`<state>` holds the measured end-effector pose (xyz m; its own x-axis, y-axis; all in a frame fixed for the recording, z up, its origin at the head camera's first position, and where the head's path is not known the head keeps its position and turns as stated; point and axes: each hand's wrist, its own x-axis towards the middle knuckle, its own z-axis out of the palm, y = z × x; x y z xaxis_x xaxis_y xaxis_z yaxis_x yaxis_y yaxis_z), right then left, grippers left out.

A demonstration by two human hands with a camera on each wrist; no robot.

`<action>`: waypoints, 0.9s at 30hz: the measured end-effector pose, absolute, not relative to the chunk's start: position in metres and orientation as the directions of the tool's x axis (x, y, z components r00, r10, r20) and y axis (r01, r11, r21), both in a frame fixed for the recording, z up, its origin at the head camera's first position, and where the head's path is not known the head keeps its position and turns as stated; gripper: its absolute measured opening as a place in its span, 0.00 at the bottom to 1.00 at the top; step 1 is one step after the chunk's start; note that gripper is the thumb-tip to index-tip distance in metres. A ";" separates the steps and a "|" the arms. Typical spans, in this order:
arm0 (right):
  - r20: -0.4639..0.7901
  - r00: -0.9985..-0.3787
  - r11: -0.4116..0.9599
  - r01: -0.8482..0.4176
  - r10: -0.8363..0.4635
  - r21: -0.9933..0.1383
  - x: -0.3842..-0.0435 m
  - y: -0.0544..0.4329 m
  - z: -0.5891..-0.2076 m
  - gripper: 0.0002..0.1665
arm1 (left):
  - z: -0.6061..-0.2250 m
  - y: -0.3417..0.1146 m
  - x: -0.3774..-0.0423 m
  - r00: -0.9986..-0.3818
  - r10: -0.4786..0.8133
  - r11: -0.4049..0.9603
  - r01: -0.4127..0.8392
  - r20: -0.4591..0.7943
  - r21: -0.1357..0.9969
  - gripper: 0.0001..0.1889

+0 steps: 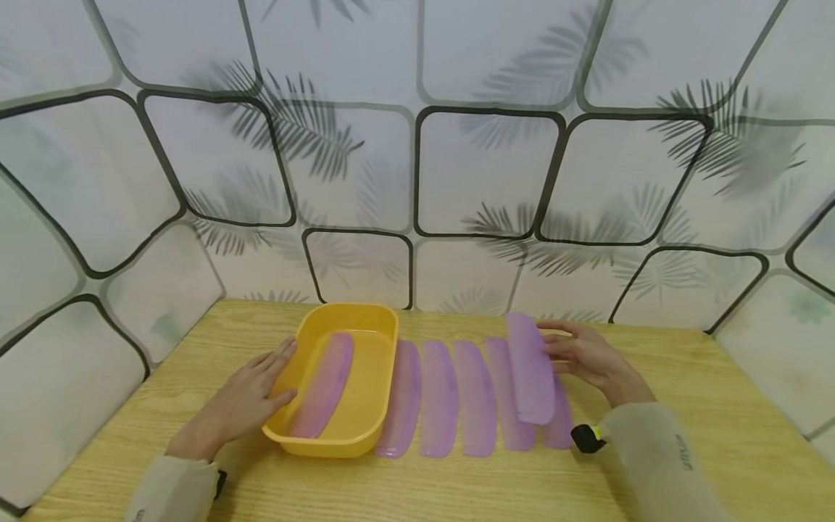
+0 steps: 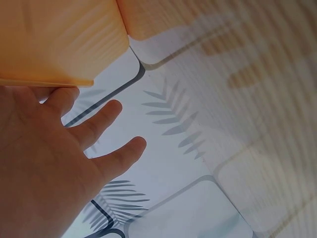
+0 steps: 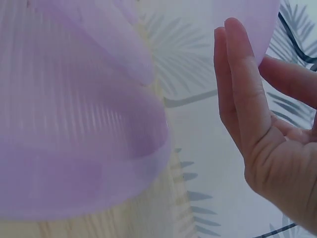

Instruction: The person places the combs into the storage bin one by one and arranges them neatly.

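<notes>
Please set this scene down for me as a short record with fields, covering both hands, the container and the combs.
Left hand: left hand rests on the side rim of the yellow tray
Right hand: right hand holds one purple comb
In tray: one comb, lying lengthwise
On table: five combs in a row, two partly hidden by the held one
Surface: wood-grain table
Backdrop: patterned wall

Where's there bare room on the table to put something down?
The wooden table is bare right of the person's right sleeve, up to the patterned wall. There's also a bare strip on the near side of the purple combs, between that and the left sleeve. It's crowded from the yellow tray across those combs to the right hand.
</notes>
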<state>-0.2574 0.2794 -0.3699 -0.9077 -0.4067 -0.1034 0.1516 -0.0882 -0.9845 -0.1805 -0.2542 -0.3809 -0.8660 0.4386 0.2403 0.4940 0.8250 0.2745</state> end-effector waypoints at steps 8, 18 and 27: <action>-0.114 -0.918 -0.065 0.150 -0.380 -0.987 -0.257 0.260 -0.365 0.28 | -0.382 -0.256 -0.182 -0.860 0.442 0.823 0.502 0.256 0.267 0.35; -0.108 -0.922 -0.065 0.142 -0.373 -0.988 -0.261 0.241 -0.365 0.30 | -0.383 -0.255 -0.183 -0.854 0.450 0.817 0.512 0.261 0.265 0.35; -0.093 -0.919 -0.075 0.132 -0.384 -0.988 -0.262 0.226 -0.363 0.28 | -0.384 -0.257 -0.184 -0.847 0.456 0.816 0.521 0.275 0.251 0.35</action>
<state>-0.2619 0.2264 -0.3631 -0.9188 -0.3835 -0.0932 0.1316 -0.0752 -0.9884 -0.1835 -0.2566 -0.3845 -0.8465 0.4560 0.2748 0.5209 0.8160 0.2506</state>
